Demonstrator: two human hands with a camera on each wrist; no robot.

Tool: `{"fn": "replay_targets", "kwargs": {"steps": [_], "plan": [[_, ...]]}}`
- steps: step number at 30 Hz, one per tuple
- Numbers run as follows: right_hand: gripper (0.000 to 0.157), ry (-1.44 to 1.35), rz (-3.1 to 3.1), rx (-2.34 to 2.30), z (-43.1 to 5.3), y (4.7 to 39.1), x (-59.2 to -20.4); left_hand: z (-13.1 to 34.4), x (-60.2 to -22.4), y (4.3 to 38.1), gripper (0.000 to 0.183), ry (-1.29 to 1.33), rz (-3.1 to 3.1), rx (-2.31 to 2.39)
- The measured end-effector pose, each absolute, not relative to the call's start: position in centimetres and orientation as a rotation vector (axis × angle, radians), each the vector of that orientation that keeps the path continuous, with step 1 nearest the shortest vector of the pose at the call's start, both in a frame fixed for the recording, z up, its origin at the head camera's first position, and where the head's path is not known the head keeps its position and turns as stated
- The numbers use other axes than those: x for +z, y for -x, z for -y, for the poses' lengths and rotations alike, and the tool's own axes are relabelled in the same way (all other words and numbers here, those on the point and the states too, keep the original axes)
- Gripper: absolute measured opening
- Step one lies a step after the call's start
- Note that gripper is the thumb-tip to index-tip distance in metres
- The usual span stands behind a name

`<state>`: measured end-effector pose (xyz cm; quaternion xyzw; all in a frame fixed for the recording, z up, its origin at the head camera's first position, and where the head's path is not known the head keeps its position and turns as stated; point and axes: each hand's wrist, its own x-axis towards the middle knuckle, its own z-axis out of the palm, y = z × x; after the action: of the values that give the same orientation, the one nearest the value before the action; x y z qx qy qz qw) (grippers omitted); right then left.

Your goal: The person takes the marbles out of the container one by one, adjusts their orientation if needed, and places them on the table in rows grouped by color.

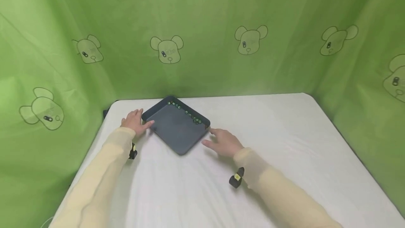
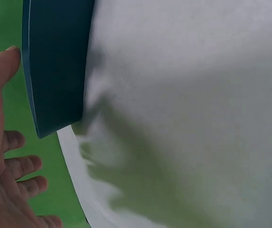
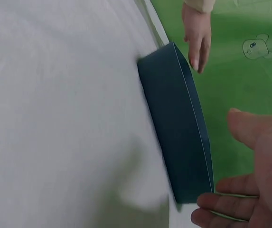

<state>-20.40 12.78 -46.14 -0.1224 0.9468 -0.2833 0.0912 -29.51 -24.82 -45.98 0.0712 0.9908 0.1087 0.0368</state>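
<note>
A dark blue-grey rectangular tray [image 1: 177, 126] with raised sides lies turned cornerwise on a white-covered table. Several small green marble-like balls [image 1: 193, 117] lie along its far right wall. My left hand [image 1: 134, 121] is at the tray's left corner, its thumb by the rim and its fingers spread outside. At the right corner is my right hand [image 1: 225, 143], fingers extended close to the outer wall. In the right wrist view, fingertips [image 3: 209, 199] overlap the tray's end [image 3: 173, 128]; whether they press on it I cannot tell. The balls are hidden in both wrist views.
White cloth [image 1: 284, 143] covers the table around the tray. Green curtains [image 1: 209, 73] printed with bear heads surround the table on the left, back and right. A small black device with a yellow mark [image 1: 236, 177] is strapped at my right wrist, and a similar one [image 1: 133, 151] at my left.
</note>
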Motion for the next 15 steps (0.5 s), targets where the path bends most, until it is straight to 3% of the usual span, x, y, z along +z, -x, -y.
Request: {"fn": "replay_targets", "kwargs": {"steps": [9,15], "plan": [[0.084,0.302,-2.843,-0.793,-10.9,20.4,-46.7,24.4,-46.8,31.2,0.092,-0.162,-3.013,0.353],[0.082,0.286,-2.922,-0.744,-10.9,21.4,-46.9,24.5,-47.7,31.5,0.091,-0.146,-2.987,0.38]]}}
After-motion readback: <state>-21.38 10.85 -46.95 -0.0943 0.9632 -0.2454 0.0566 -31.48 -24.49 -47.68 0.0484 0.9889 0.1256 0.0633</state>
